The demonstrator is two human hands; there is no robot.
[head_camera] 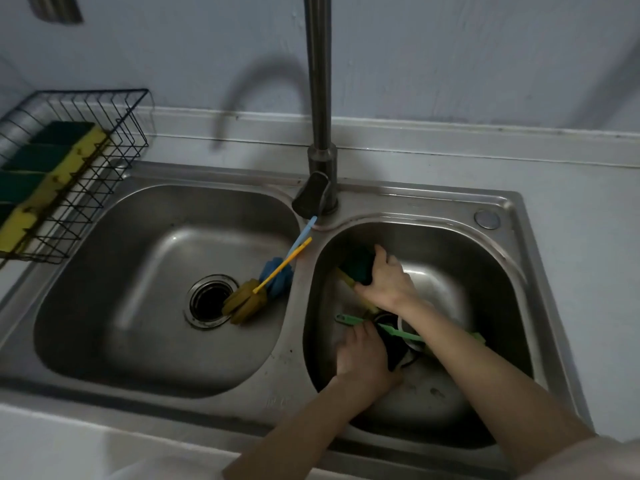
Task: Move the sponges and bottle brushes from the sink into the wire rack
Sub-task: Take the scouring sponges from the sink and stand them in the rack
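Pale blue wall and a grey counter frame a steel double sink (512, 202), with both hands down in its right basin. The right hand (384, 285) is closed around a green-and-yellow sponge (353, 268) near the basin's far-left wall, so the step in hand looks like lifting that sponge out. The left hand (360, 355) is pressed down nearer the front, fingers curled on something dark by the drain; whether it truly grips it I cannot tell. Between the two hands lies a green-handled brush (349, 319), running under the right forearm. In the left basin a blue bottle brush (277, 275) and a yellow bottle brush (247, 299) lean together beside the drain (207, 301), their handles resting toward the divider. Next, the sponge must travel up and leftwards to the wire rack (114, 133) on the counter, already lined with sponges (52, 161). The tap (318, 98) stands close to that path, and free rack space looks limited to the far end.
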